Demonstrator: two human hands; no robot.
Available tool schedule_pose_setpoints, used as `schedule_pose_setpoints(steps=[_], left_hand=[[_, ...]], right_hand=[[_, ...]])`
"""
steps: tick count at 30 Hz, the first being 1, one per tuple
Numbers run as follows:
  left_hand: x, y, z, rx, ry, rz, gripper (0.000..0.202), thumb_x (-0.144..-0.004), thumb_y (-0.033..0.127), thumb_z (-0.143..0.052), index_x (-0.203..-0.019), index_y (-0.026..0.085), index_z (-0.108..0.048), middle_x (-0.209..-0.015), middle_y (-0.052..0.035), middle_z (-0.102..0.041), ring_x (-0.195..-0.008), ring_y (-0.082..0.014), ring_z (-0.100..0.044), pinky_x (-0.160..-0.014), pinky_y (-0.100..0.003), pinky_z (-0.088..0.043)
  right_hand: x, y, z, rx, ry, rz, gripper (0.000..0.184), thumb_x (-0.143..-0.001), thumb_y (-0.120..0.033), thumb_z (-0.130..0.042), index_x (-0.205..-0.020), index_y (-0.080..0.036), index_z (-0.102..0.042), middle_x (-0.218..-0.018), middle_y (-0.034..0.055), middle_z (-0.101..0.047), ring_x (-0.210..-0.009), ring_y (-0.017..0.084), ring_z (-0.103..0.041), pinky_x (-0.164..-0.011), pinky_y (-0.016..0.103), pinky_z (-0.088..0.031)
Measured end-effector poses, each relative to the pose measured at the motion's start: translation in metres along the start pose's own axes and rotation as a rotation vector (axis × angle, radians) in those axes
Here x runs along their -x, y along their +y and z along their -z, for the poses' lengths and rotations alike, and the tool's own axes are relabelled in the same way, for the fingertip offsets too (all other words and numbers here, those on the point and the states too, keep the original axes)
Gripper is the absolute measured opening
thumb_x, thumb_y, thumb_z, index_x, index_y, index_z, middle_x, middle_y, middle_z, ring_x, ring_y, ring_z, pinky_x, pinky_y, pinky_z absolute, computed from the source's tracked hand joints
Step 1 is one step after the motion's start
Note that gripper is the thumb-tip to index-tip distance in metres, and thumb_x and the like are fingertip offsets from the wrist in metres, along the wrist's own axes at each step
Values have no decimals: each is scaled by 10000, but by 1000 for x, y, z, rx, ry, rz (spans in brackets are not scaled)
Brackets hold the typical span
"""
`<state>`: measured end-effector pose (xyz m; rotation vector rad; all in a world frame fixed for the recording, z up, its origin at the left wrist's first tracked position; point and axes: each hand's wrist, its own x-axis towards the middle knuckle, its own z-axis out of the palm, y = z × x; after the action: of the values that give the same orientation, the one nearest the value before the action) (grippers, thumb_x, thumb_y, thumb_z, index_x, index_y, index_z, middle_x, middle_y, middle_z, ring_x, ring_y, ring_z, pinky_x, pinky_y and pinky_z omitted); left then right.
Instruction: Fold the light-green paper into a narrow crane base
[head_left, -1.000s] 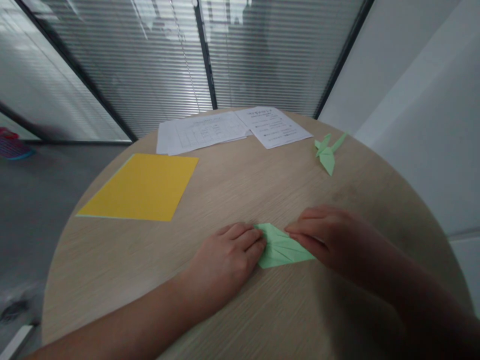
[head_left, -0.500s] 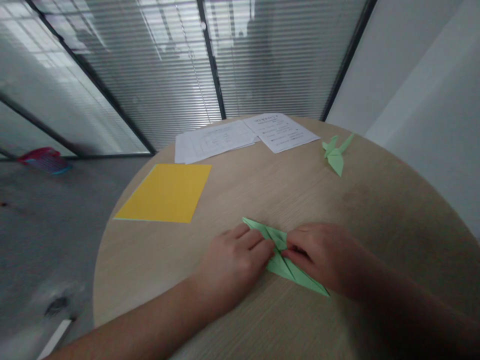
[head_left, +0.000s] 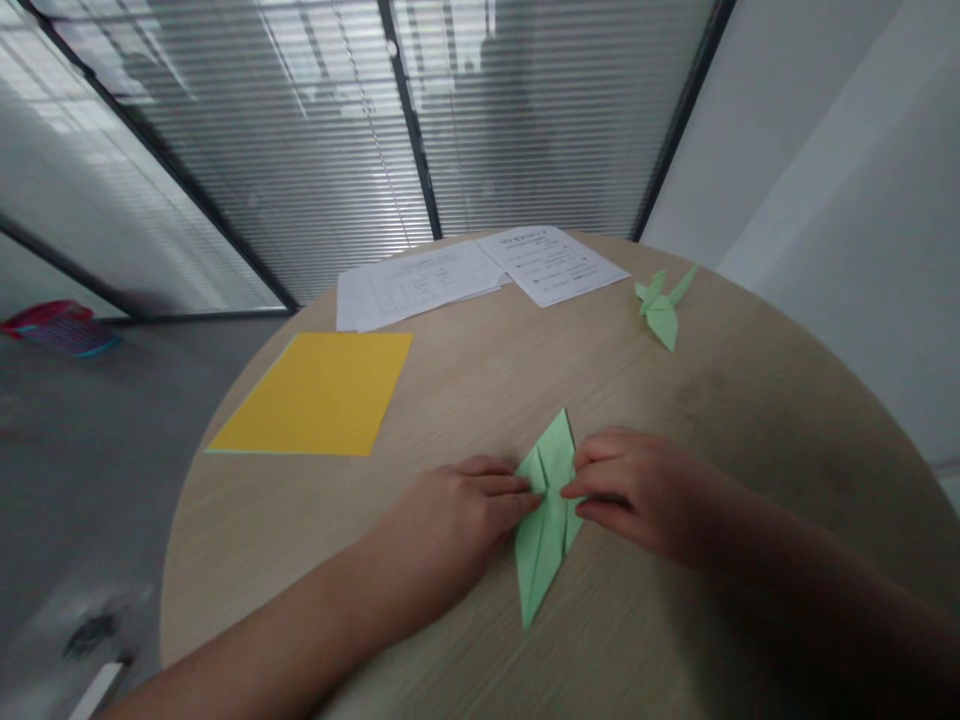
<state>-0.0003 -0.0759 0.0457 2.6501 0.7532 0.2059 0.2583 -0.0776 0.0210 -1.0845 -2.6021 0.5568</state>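
A folded green paper (head_left: 546, 520), shaped like a long diamond with creases down its middle, lies on the table in front of me. Its points face away from me and toward me. My left hand (head_left: 469, 510) grips the left edge, its fingers close together on top of the paper. At the right edge, my right hand (head_left: 630, 490) pinches the paper between thumb and fingers. The fingertips of both hands almost meet near the centre crease. What lies under the fingers is hidden.
A finished green paper crane (head_left: 662, 315) sits at the table's far right. Yellow square paper (head_left: 315, 395) lies to the left, printed white sheets (head_left: 420, 285) at the back. The round wooden table (head_left: 247, 540) curves by a blind-covered glass wall. A red and blue basket (head_left: 64, 328) stands on the floor.
The green paper has turned from lying slanted, left-far to right-near, to pointing away from me. Both hands have shifted to its two sides. The view has moved slightly to the right.
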Motion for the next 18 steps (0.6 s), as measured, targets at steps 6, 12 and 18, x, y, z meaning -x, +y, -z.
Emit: schedule_pose_setpoints(steps=[6, 12, 18], left_hand=[[-1, -10, -2, -55, -14, -10, 296, -1025, 128, -567, -1276, 185, -713, -1170, -74, -746, -1060, -245, -697, -963, -411, -582], [5, -17, -12, -176, 24, 2, 374, -1031, 175, -547, -1384, 215, -665, -1384, -129, -662, -1274, -328, -616, -1069, -520, -532], [7, -17, -13, -178, 10, 8, 404, -1031, 162, -517, -1412, 236, -631, -1489, -101, -613, -1372, -324, -561, -1121, -519, -482]], right_hand=[[-1, 0, -3, 14, 26, 94, 254, -968, -109, -584, -992, -228, -808, -1012, 56, -770, -893, 204, -691, -793, 329, -492], [-1, -7, 2, 90, 37, 96, 226, -917, -105, -673, -1051, -231, -806, -1014, 61, -771, -898, 234, -696, -812, 373, -519], [2, -9, 0, 130, 71, 79, 221, -877, -129, -740, -1039, -259, -816, -1098, 66, -778, -992, 258, -715, -896, 415, -550]])
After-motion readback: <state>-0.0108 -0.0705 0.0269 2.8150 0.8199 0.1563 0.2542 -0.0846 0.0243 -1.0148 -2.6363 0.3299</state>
